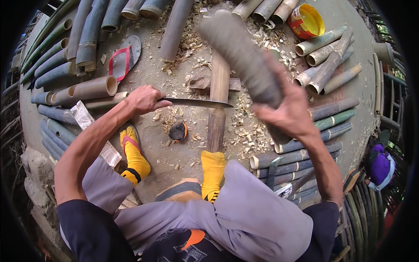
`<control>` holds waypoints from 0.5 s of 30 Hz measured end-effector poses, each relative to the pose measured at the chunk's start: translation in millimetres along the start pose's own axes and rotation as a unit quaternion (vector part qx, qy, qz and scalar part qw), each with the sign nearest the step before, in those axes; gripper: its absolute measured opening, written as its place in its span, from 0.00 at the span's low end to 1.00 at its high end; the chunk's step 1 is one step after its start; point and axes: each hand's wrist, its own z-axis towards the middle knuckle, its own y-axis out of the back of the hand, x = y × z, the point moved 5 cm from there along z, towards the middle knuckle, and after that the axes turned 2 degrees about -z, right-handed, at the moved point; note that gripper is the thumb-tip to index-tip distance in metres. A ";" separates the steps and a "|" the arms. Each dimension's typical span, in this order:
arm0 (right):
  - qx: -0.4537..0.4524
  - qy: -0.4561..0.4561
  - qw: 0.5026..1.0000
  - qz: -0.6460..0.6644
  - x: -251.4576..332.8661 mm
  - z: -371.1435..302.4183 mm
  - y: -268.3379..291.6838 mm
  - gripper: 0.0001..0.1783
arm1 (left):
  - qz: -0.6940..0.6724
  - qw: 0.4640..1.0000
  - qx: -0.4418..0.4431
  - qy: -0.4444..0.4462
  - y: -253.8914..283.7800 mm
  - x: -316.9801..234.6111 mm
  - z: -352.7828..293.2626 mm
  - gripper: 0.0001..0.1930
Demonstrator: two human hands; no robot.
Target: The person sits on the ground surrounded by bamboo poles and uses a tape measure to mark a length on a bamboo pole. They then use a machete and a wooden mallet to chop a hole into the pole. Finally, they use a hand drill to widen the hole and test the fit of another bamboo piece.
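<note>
My left hand (144, 99) is closed round the handle of a long knife (196, 102). Its blade lies crosswise over a bamboo pole (217, 129), which rests on a brown block (200, 83). Above the blade the pole is pale and scraped; below it the surface is dark. My right hand (291, 105) grips a thick grey-brown club (244, 54), held up to the right of the pole and smeared by motion. Whether the club is wood or bamboo I cannot tell. My foot in a yellow sock (213, 170) is at the pole's near end.
Pale shavings (248, 135) litter the floor around the pole. Cut bamboo tubes (94, 87) lie at the left, with more bamboo (301, 157) at the right. A yellow-and-red bucket (307, 22) stands far right. Between my feet sits a small black-and-orange object (178, 131).
</note>
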 end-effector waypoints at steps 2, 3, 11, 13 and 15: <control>-0.125 0.057 0.990 0.045 13.2 5.3 15.4 0.49 | -0.002 1.000 0.009 0.002 -4.5 -0.9 -4.5 0.23; -0.157 0.042 0.981 0.104 12.7 2.6 5.8 0.48 | -0.003 1.000 0.019 0.009 -5.7 1.2 -4.4 0.23; 0.197 -0.185 0.962 0.046 -36.4 -63.1 -69.6 0.51 | 0.014 0.999 0.025 -0.021 -13.7 -17.3 -5.0 0.26; 0.069 -0.061 0.993 0.077 -11.8 -29.0 -28.3 0.52 | -0.036 0.999 0.023 0.028 -2.9 -4.0 0.0 0.26; -0.055 -0.025 0.990 0.130 15.8 -10.7 12.6 0.53 | -0.022 1.000 0.000 -0.001 -6.0 -1.5 -3.9 0.25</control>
